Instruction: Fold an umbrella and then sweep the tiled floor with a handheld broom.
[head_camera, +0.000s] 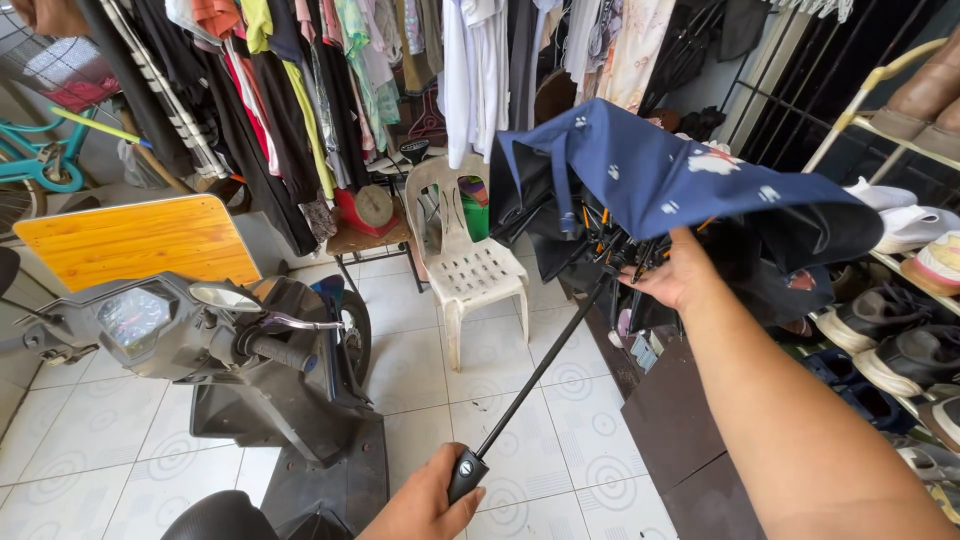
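A navy umbrella (670, 175) with small white prints and a black lining hangs half open in front of me. Its thin black shaft (545, 365) runs down to a black handle at the bottom of the view. My left hand (425, 505) is closed around that handle. My right hand (675, 275) reaches up under the canopy and grips the runner and ribs where they meet the shaft. The far part of the canopy droops to the right over the shoe rack.
A dark scooter (250, 350) stands at the left. Behind the umbrella are a white plastic chair (465, 265) and a rack of hanging clothes (330, 80). A shoe rack (900, 300) with several shoes lines the right. A wooden board (135, 240) leans at the left.
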